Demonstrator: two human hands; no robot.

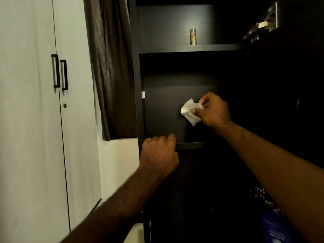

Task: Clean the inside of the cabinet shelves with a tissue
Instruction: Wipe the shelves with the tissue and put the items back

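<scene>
A dark open cabinet [138, 85] fills the middle and right of the head view. My right hand [213, 111] is inside the middle compartment, shut on a crumpled white tissue [190, 111] that is pressed against the dark back panel [163, 116]. My left hand [158, 153] is curled over the front edge of the shelf board [191, 145] below that compartment. The upper shelf [201, 48] lies above, and the space below the gripped board is too dark to read.
A small metal can [192, 36] stands on the upper shelf, with cluttered items [261, 27] at its right end. A brown curtain [112, 67] hangs left of the cabinet. A white wardrobe with black handles [59, 72] stands at the left. Dim objects [273, 223] lie low right.
</scene>
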